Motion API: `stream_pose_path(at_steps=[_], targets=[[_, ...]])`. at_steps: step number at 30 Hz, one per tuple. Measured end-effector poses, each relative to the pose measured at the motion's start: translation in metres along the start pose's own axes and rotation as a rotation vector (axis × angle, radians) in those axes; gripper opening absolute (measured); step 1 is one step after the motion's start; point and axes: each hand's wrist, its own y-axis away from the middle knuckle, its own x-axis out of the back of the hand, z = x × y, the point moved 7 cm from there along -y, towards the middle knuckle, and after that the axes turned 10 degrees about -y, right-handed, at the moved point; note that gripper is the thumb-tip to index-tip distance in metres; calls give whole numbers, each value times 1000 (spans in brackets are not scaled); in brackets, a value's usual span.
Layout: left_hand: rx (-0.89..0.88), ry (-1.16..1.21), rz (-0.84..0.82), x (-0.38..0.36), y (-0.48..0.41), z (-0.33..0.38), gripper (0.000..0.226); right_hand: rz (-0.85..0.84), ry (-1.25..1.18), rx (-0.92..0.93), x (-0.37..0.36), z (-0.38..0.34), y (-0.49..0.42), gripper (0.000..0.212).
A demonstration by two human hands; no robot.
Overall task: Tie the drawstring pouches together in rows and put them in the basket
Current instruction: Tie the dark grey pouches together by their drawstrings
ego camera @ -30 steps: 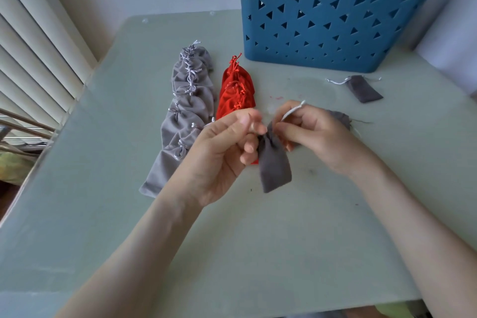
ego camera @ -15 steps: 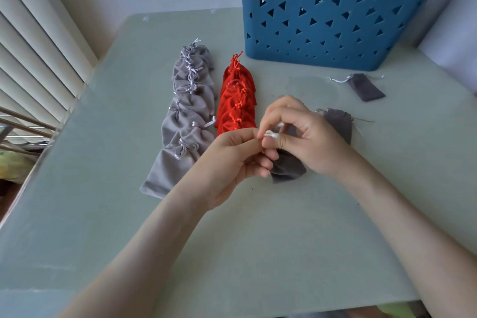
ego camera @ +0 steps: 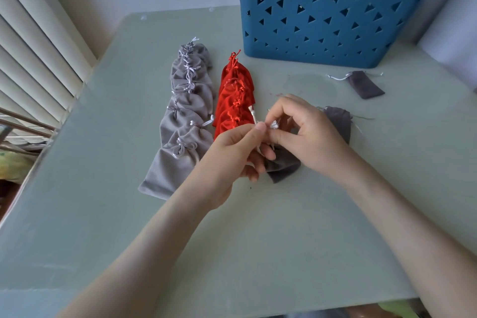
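My left hand [ego camera: 232,155] pinches a white drawstring end [ego camera: 253,115] that sticks up between thumb and forefinger. My right hand [ego camera: 304,134] pinches another white string end [ego camera: 273,125] right beside it. Below both hands lies a dark grey pouch [ego camera: 282,168] on the table. A second dark grey pouch [ego camera: 339,119] shows behind my right hand. A third dark grey pouch [ego camera: 365,84] lies alone near the blue basket [ego camera: 330,13]. A tied row of light grey pouches [ego camera: 183,116] and a tied row of red pouches [ego camera: 235,100] lie to the left.
The pale green table [ego camera: 232,240] ends at a near edge close to me. White window blinds [ego camera: 33,54] stand along the left side. A white wall rises behind the basket.
The dark grey pouch has come down from hanging between my hands to lying on the table. Both hands now pinch string ends close together, one end sticking up.
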Motion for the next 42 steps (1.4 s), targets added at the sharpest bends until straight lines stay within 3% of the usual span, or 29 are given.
stream_pose_path(at_steps=[5,9,13,18,21,27,31,35,39,42], targets=[[7,-3,3,0,1,-1,30,-49,-23,5,-3,-1,0,28],[-17,37,26,3,0,-2,32,-25,-56,0,-2,-1,1,16],[-76,38,88,8,-4,-1,29,53,-289,-153,4,8,1,12],[-174,63,124,12,-3,3,17,-160,-429,-326,-18,22,5,25],[-220,82,182,13,-1,6,15,-162,-388,-356,-18,23,5,7],[-311,-16,313,22,-1,6,11,-222,-452,-370,-18,21,6,17],[-363,-25,280,24,1,14,16,-252,-661,-391,-22,16,6,24],[-406,9,101,22,-2,15,13,-261,-777,-451,-20,22,6,14],[-361,-113,100,27,-2,15,5,-261,-780,-487,-18,26,9,8],[-402,-352,193,30,2,17,4,-269,-649,-429,-16,24,8,7]])
